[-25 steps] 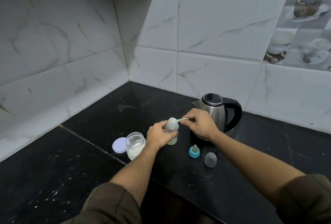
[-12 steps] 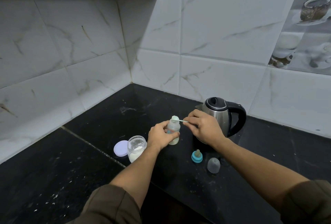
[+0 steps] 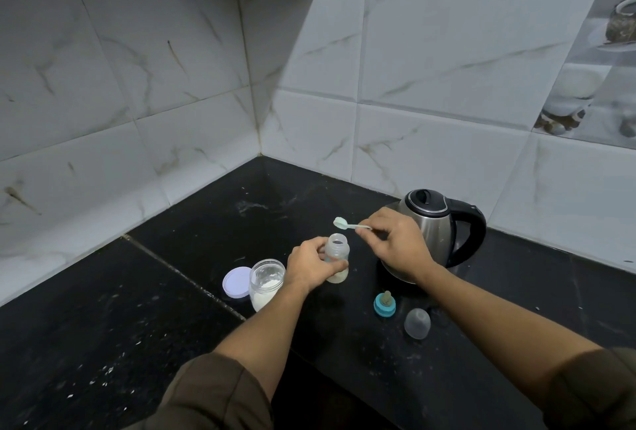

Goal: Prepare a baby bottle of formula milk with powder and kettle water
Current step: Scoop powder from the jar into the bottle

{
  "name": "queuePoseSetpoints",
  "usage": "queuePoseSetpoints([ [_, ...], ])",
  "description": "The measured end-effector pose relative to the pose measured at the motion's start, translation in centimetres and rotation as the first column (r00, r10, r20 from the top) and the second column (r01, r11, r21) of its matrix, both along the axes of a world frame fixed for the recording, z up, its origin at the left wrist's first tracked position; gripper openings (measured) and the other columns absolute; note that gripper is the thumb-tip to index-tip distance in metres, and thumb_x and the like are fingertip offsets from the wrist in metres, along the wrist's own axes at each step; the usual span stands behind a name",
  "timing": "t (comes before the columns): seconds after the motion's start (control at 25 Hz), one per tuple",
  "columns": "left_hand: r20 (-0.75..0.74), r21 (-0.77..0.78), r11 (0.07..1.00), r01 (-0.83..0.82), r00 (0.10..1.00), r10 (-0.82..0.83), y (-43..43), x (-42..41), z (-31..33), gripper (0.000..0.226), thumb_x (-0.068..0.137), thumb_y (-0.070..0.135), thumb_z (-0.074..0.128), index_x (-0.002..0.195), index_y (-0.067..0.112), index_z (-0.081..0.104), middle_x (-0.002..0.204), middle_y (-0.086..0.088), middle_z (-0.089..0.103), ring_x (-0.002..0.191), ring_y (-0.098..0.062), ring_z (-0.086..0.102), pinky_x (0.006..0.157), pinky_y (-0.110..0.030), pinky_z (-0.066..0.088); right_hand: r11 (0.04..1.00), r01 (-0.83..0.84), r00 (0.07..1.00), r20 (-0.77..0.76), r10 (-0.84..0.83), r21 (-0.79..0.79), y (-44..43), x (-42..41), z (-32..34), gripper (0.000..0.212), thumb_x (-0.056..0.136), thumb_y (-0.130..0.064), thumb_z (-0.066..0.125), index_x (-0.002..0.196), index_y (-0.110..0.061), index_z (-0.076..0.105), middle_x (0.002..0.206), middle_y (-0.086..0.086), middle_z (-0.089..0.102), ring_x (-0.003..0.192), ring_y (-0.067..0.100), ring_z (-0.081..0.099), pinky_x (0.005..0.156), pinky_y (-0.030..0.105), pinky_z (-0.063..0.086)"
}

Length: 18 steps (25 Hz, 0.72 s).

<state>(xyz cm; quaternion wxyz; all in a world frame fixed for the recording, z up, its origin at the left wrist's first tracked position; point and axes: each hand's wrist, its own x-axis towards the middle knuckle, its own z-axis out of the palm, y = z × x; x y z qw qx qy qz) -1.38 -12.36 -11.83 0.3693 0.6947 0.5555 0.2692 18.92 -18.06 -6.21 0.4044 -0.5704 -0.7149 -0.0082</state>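
Bottle (image 3: 337,256): open, upright on the table (image 3: 481,354), powder step in hand.

Left hand (image 3: 311,266) is clamped around the bottle; right hand (image 3: 395,245) pinches a scoop (image 3: 346,223) just above its mouth. Jar (image 3: 266,283) stands open beside its lid (image 3: 236,282). Judged next: set the scoop down, pour from the kettle (image 3: 435,226), then fit the teat (image 3: 384,304) and cap (image 3: 417,323). No legible writing.
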Motion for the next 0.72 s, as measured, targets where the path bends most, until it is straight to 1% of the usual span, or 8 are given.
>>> queuePoseSetpoints([
  [0.08,-0.030,-0.027,1.000,0.012,0.999,-0.012,-0.3,-0.2,-0.8,0.061,0.056,0.047,0.090,0.113,0.033,0.073,0.092,0.019,0.076,0.089,0.004,0.070,0.091,-0.032,0.059,0.997,0.038,0.986,-0.159,-0.048,-0.064,0.6,0.0,0.3,0.004,0.091,-0.020,0.082,0.087,-0.021,0.084,0.079,-0.005,0.070,0.072,0.008,0.063,0.069,0.025,0.049],
  [0.16,-0.070,-0.047,0.998,0.032,0.997,-0.036,-0.6,-0.4,-1.7,0.059,0.057,0.044,0.091,0.112,0.033,0.073,0.093,0.018,0.075,0.091,0.003,0.070,0.093,-0.032,0.058,0.979,0.051,0.936,-0.334,-0.116,-0.198,1.3,0.1,0.4,0.008,0.091,-0.022,0.082,0.084,-0.027,0.082,0.075,-0.008,0.070,0.066,0.003,0.060,0.066,0.018,0.044],
  [0.24,-0.088,-0.068,0.997,0.049,0.995,-0.055,-0.8,-0.5,-2.3,0.056,0.059,0.040,0.093,0.110,0.033,0.072,0.092,0.018,0.075,0.092,0.002,0.069,0.093,-0.033,0.058,0.952,0.016,0.879,-0.449,-0.160,-0.307,1.8,0.1,0.2,0.011,0.090,-0.022,0.082,0.082,-0.028,0.081,0.067,-0.011,0.068,0.059,0.001,0.054,0.064,0.018,0.042],
  [0.32,-0.088,-0.088,0.994,0.059,0.994,-0.067,-1.0,-0.5,-2.7,0.055,0.059,0.038,0.094,0.108,0.033,0.071,0.093,0.017,0.075,0.092,0.000,0.069,0.093,-0.034,0.058,0.931,-0.007,0.834,-0.515,-0.197,-0.366,2.0,0.1,0.0,0.012,0.091,-0.021,0.082,0.080,-0.027,0.082,0.063,-0.007,0.068,0.058,0.005,0.054,0.062,0.022,0.044],
  [0.4,-0.098,-0.100,0.993,0.064,0.992,-0.074,-1.2,-0.5,-3.1,0.056,0.060,0.038,0.095,0.110,0.032,0.069,0.097,0.016,0.075,0.095,-0.004,0.069,0.094,-0.036,0.058,0.917,-0.011,0.816,-0.533,-0.222,-0.399,2.2,0.0,-0.1,0.012,0.091,-0.021,0.081,0.080,-0.026,0.082,0.062,-0.005,0.069,0.057,0.004,0.055,0.061,0.022,0.045],
  [0.48,-0.106,-0.111,0.992,0.065,0.991,-0.077,-1.3,-0.6,-3.6,0.059,0.062,0.039,0.095,0.114,0.031,0.068,0.103,0.014,0.074,0.100,-0.007,0.069,0.096,-0.038,0.057,0.904,-0.011,0.826,-0.514,-0.232,-0.426,2.2,-0.1,-0.2,0.012,0.091,-0.022,0.081,0.079,-0.026,0.082,0.061,-0.006,0.069,0.054,-0.001,0.054,0.060,0.020,0.045],
  [0.6,-0.108,-0.138,0.988,0.061,0.991,-0.076,-1.2,-0.6,-3.8,0.064,0.063,0.037,0.095,0.120,0.028,0.067,0.111,0.011,0.074,0.107,-0.010,0.069,0.100,-0.040,0.056,0.891,-0.028,0.839,-0.494,-0.226,-0.454,2.3,-0.1,-0.2,0.012,0.091,-0.024,0.081,0.079,-0.025,0.082,0.061,-0.006,0.070,0.054,-0.002,0.055,0.062,0.021,0.045],
  [0.72,-0.166,-0.148,0.985,0.084,0.980,-0.108,-1.0,-0.6,-3.3,0.083,0.062,0.039,0.095,0.137,0.026,0.061,0.124,0.007,0.072,0.120,-0.016,0.065,0.106,-0.040,0.052,0.888,-0.020,0.836,-0.495,-0.238,-0.460,2.4,-0.2,0.0,0.011,0.091,-0.025,0.081,0.080,-0.023,0.082,0.062,-0.003,0.071,0.052,-0.002,0.055,0.062,0.021,0.045],
])
